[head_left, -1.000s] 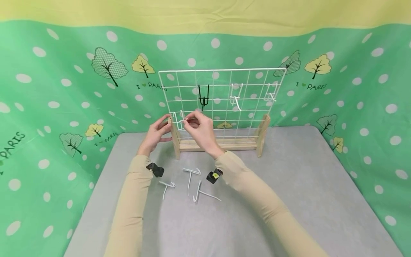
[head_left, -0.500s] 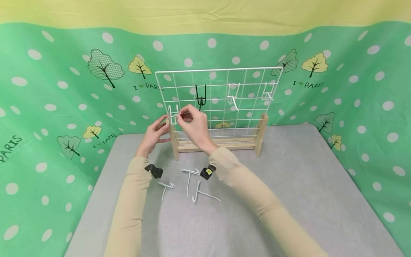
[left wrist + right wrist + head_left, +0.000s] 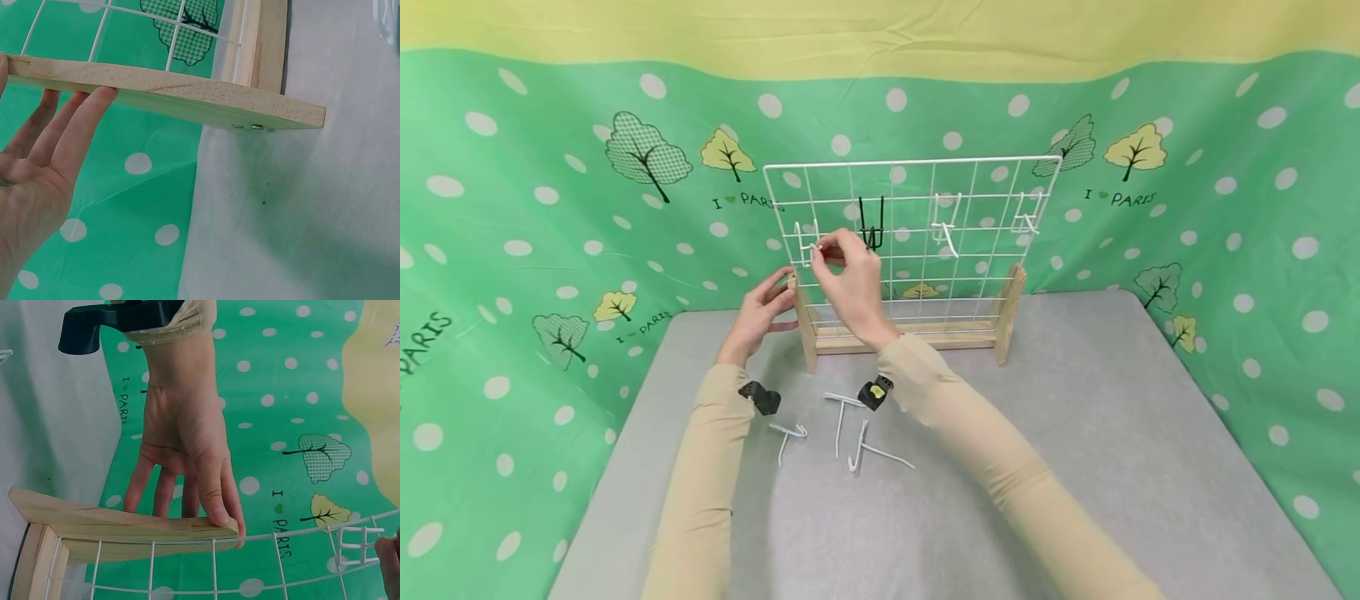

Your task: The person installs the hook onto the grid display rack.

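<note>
My right hand pinches the front prong of a white wire hook between thumb and fingertips. The hook stands upright against the left side of a white wire grid panel, its two curved top ends near a horizontal wire. My left hand holds the top of the stand's left wooden post. Its thumb lies on the post's edge, while the other fingers reach along the outer face. In the right wrist view only the fingertips of the right hand show, beside the hook.
A black hook and two white hooks, one in the middle and one at the right, hang on the grid. Several loose white hooks lie on the grey table. A green dotted curtain surrounds the table.
My right hand has moved up the left side of the grid with the white hook, from the level of the post's top to a higher wire. The left hand stays on the post.
</note>
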Motion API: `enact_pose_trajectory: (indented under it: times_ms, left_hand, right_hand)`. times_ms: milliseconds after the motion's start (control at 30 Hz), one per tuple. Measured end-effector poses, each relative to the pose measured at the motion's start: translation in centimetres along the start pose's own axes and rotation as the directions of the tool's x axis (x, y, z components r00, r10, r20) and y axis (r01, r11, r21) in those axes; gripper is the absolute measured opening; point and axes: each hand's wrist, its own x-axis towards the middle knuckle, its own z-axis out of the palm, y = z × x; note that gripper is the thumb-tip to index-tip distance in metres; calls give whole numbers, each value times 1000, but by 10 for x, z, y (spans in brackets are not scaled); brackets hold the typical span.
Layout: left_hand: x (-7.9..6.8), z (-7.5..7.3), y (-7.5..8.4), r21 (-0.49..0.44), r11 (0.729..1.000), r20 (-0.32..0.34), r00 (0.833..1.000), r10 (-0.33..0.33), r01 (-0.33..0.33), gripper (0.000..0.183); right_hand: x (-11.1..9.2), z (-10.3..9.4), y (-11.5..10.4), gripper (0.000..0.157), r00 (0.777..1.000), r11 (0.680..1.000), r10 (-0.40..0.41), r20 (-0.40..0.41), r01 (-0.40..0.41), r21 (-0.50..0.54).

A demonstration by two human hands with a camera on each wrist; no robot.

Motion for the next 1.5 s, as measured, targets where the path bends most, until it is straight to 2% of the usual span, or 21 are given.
enact_pose_trajectory:
  times_ms: [200,633,1000,1233,1500]
  left_hand:
    - [0,0,-1,-6,1000,0,1000,-4,4,54]
    - [0,0,0,-18,1000,4,1000,-2,2,54]
    - [-1,0,1,-9,1000,5,1000,0,0,53]
    - [0,0,0,-16,1000,-3,1000,-3,3,53]
    - [11,-8,-19,-27,1000,-16,1000,-4,4,52]
  right_hand:
    - [3,5,-2,5,997,998,-57,-44,56,-25]
    - [17,9,-13,5,990,991,-112,-82,105,-85]
    - [33,6,-23,5,992,978,-123,-9,120,-171]
    - [42,6,-24,4,988,953,-147,50,155,-259]
    - [50,4,-25,5,977,924,-190,93,210,-320]
